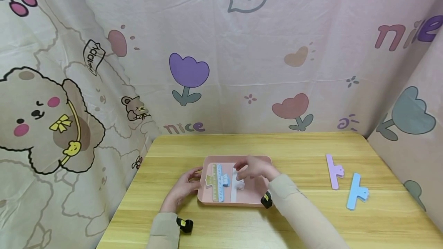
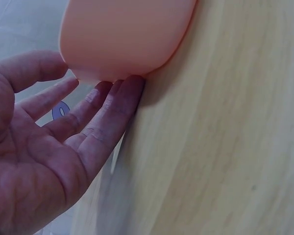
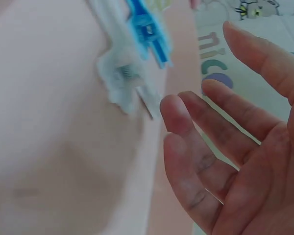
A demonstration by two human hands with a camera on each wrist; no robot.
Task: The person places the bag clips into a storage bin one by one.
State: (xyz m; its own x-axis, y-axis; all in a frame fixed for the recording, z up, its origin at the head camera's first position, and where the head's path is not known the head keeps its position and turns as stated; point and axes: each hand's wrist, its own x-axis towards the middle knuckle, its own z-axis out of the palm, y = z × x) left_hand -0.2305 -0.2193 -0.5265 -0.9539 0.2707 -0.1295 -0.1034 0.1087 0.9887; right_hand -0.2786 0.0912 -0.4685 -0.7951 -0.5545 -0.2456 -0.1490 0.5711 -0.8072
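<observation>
We noted the left hand (image 1: pixel 183 187) open-fingered against the pink tray (image 1: pixel 242 201) mid-worktop; the right hand (image 1: pixel 257 168) hovered open over the white clip (image 1: pixel 237 185). Risk: a nudge could slide the tray.

The tray (image 1: pixel 207 199) lies on the table (image 1: pixel 277 145), near its front edge. In the tray lie 3 clips (image 1: pixel 221 181) side by side, in its left half. Right of the tray — well apart — 2 more clips (image 1: pixel 346 181) lie on the table.
</observation>
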